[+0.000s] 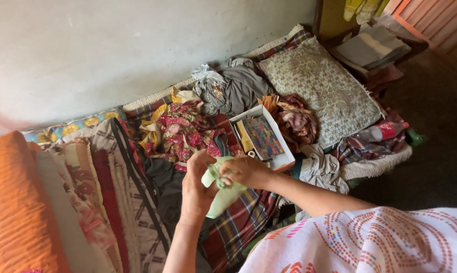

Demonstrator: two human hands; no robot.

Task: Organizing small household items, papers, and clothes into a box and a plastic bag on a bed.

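My left hand (197,186) and my right hand (244,172) meet over a plaid bedspread (246,217). Both pinch a small pale green piece of cloth (223,194), which hangs down between them. The right fingers press on its upper edge, the left palm cups it from the side. Just beyond the hands lies an open white cardboard box (284,159) holding a multicoloured patterned cloth (262,136) and a yellow item. A pink floral garment (185,132) is heaped to the left of the box.
A patterned cream pillow (322,86) lies at the back right, grey clothes (236,88) beside it. An orange cushion (11,207) and folded blankets (94,187) fill the left. A plastic bottle with red label (382,131) rests at the mattress edge. Wall behind.
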